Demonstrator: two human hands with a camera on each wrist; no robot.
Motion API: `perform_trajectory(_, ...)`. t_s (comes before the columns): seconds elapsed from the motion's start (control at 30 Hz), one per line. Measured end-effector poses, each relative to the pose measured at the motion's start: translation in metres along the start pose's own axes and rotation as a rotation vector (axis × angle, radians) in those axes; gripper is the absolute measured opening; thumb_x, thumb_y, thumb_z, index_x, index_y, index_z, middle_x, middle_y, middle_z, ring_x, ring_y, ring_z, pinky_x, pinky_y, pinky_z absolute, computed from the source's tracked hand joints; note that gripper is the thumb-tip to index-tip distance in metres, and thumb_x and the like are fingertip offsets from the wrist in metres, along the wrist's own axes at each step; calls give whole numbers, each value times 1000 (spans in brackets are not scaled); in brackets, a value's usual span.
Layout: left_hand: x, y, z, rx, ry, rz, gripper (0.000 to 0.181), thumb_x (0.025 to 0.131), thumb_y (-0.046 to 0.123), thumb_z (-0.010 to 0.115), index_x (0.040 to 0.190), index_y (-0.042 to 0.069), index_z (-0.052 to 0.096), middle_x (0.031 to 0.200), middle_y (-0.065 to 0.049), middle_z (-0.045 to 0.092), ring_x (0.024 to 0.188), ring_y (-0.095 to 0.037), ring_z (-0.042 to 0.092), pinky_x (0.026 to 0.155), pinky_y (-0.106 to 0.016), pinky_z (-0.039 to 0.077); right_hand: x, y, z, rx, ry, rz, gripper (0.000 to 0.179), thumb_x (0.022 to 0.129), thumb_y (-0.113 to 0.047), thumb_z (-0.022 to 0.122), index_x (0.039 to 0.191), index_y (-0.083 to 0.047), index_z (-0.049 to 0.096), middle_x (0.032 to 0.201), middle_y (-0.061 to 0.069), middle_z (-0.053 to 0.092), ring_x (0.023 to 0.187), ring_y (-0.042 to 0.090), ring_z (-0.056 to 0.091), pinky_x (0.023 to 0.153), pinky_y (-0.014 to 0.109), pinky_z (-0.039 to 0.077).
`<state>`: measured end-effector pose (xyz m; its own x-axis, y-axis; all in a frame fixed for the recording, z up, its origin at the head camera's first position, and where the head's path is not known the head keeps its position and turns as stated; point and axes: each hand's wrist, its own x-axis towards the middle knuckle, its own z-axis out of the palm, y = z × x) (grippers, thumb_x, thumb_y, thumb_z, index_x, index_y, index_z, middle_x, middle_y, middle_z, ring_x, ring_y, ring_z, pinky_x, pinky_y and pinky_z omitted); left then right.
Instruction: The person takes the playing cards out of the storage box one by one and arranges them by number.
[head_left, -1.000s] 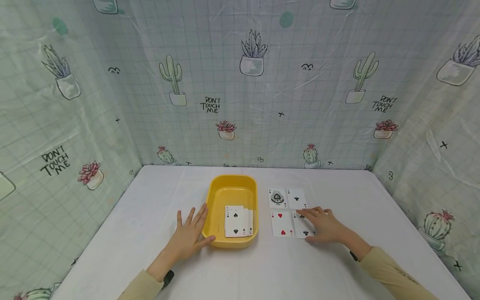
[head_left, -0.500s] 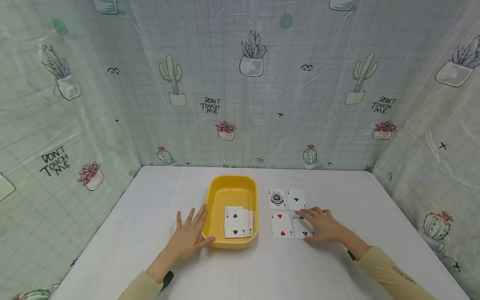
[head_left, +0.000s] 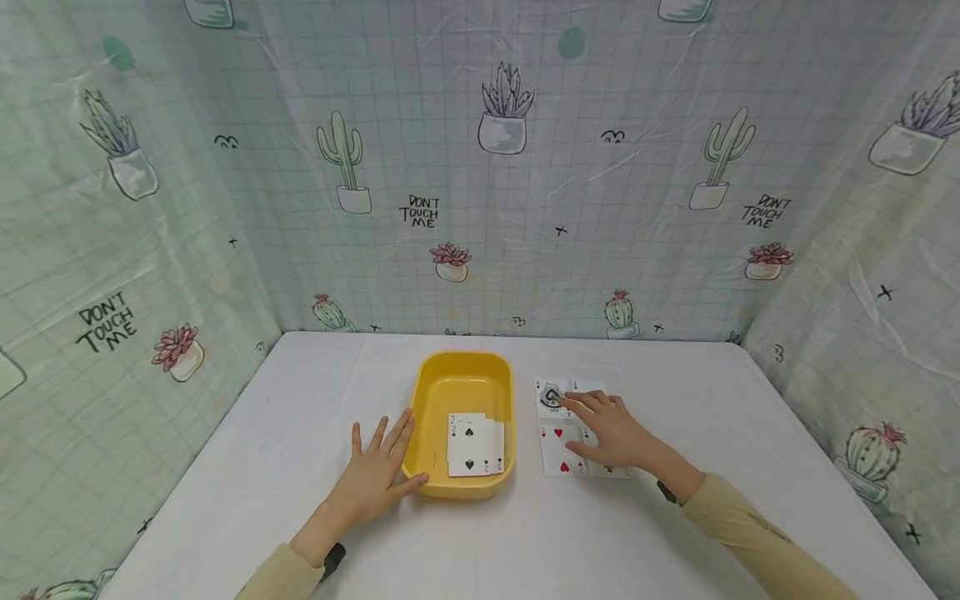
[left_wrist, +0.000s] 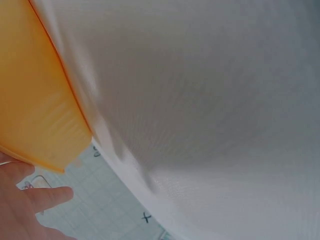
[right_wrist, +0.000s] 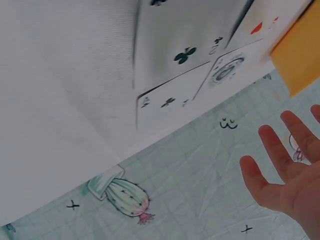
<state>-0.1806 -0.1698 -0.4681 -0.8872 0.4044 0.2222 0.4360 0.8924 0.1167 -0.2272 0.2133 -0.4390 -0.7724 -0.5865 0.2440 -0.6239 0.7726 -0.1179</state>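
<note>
My left hand (head_left: 372, 479) is spread, fingers against the left side of the yellow tray (head_left: 465, 385) and thumb at its near corner. Inside the tray lies a stack of playing cards (head_left: 469, 447), a two of spades on top. To the right, playing cards lie face up in two rows: ace of spades (head_left: 545, 408) and ace of clubs (right_wrist: 165, 102) behind, two of hearts (head_left: 555, 454) and two of clubs (right_wrist: 180, 37) in front. Over them my right hand (head_left: 617, 433) reaches with loosely extended fingers, holding nothing, and partly hides both clubs in the head view.
A white cloth covers the table (head_left: 480, 550). Patterned fabric (head_left: 562, 275) with cactus drawings rises behind it and along both sides.
My right hand has moved left and slightly away from me, from the two of clubs to over the middle of the cards. The left hand and the tray stay in place.
</note>
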Motion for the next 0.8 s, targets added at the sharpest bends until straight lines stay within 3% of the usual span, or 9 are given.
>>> perform_trajectory(0.17, 0, 0, 0, 2, -8, -2, 86, 82, 60, 44, 142, 5, 18, 151, -7, 14, 133, -41, 22, 100, -68, -1, 17, -14, -1, 17, 35, -15, 61, 79, -36, 63, 132, -15, 43, 130, 6, 48, 114, 28, 44, 89, 53, 35)
perform_trajectory(0.43, 0, 1, -1, -4, 3, -1, 86, 82, 59, 46, 142, 5, 19, 151, -7, 15, 133, -41, 22, 100, -68, 0, 41, -35, 3, 50, 8, -26, 59, 83, -42, 57, 134, -17, 40, 135, 5, 44, 119, 26, 42, 94, 55, 34)
perform_trajectory(0.8, 0, 1, -1, -17, 1, -2, 86, 81, 57, 50, 142, 5, 19, 150, -8, 16, 133, -41, 21, 100, -68, -1, 69, -63, 14, 51, -131, -54, 62, 83, -44, 56, 135, -16, 38, 133, 5, 44, 121, 26, 39, 97, 55, 30)
